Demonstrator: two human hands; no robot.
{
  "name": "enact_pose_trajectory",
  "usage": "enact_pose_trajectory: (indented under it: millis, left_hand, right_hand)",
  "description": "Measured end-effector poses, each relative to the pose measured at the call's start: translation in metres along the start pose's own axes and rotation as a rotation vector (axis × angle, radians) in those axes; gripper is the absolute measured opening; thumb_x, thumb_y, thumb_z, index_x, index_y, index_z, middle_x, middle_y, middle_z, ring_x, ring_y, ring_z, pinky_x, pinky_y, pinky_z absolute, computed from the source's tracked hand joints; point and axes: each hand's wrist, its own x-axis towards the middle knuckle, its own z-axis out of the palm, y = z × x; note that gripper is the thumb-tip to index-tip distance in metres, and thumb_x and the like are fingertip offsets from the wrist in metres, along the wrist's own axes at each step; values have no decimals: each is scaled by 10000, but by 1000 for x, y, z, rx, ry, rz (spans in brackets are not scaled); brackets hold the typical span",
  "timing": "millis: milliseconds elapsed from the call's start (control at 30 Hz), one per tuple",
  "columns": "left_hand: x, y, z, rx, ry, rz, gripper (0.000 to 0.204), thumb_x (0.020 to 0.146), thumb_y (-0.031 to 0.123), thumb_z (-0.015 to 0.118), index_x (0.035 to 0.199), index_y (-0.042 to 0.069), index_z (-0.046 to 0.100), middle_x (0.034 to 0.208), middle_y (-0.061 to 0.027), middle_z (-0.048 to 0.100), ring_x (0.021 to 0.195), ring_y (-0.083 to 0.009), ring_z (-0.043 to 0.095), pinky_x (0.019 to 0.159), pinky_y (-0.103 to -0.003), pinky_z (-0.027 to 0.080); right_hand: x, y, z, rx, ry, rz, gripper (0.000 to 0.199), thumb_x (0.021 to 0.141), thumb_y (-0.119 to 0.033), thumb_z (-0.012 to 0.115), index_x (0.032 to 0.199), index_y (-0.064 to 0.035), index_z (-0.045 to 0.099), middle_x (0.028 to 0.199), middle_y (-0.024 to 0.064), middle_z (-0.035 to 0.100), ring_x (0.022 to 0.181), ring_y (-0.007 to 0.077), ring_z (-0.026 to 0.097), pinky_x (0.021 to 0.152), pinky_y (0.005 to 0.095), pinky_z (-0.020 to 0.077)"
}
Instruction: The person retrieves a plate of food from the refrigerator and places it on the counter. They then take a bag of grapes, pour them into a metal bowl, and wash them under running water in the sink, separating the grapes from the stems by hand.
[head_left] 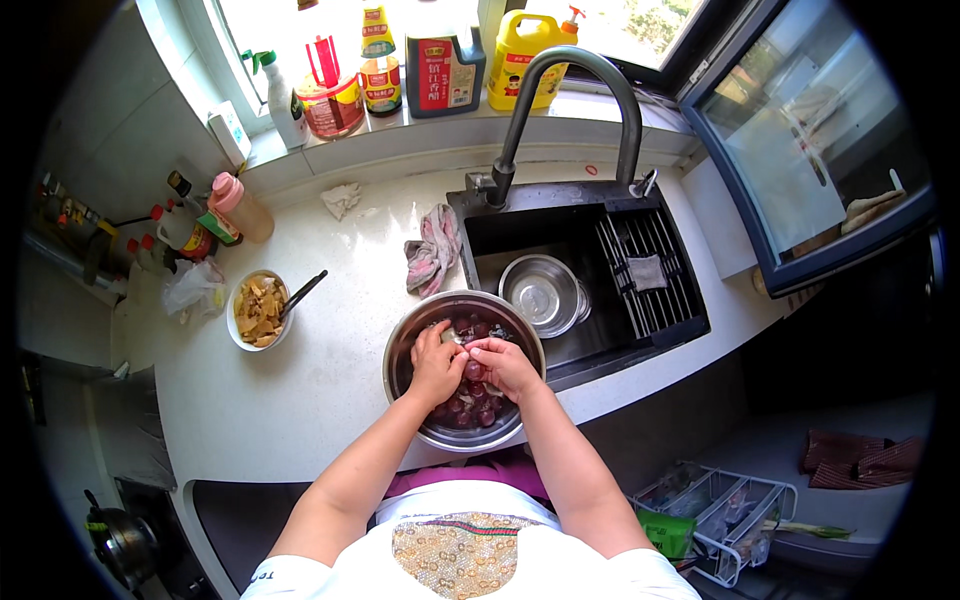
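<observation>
A wide stainless steel bowl (398,410) stands at the counter's front edge, with dark red grapes (466,408) inside. Both my hands are in the bowl above the grapes, their fingertips meeting near its middle. My left hand (436,362) is curled with thumb and fingers together; what lies between them is hidden. My right hand (505,368) pinches a grape (474,370) close to the left fingertips. Small pale bits show among the grapes.
Right of the bowl, a black sink (590,350) holds a steel pot (540,290) and a drying rack (640,270) under a tall faucet (625,90). A cloth (435,245) lies behind the bowl. Leftward stands a white food bowl (240,325) with chopsticks (305,290). Bottles line the windowsill.
</observation>
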Motion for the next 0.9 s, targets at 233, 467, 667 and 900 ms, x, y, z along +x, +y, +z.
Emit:
enact_pose_trajectory:
  millis: [233, 467, 667, 900]
  left_hand:
    - [-3, 8, -4, 30, 9, 60, 139, 773, 212, 649, 822, 83, 663, 1313, -162, 449, 1243, -374, 348, 1036, -480, 249]
    - [-2, 14, -2, 50, 156, 7, 138, 751, 174, 679, 776, 45, 638, 1146, -156, 534, 1104, -345, 462, 937, -444, 368]
    - [-3, 15, 2, 59, 177, -15, 160, 745, 213, 686, 773, 63, 636, 1157, -157, 521, 1135, -349, 436, 948, -473, 350]
    - [-5, 14, -1, 162, 101, -8, 230, 749, 302, 701, 777, 76, 667, 1206, -209, 510, 1146, -375, 428, 953, -492, 341]
  right_hand:
    - [0, -4, 1, -157, 93, 27, 171, 838, -69, 614, 999, -19, 593, 917, 82, 628, 784, 169, 627, 707, 290, 529]
    - [-5, 11, 6, -442, 200, -294, 449, 759, -143, 721, 1142, -17, 524, 959, 91, 619, 814, 149, 611, 723, 287, 508]
    - [10, 25, -15, -529, 429, -358, 301, 816, -121, 678, 1076, 2, 591, 939, 51, 635, 793, 95, 591, 699, 235, 481]
    - [-1, 31, -7, -778, 221, -337, 367, 749, -36, 702, 1100, -18, 595, 913, 22, 631, 807, 96, 585, 727, 232, 479]
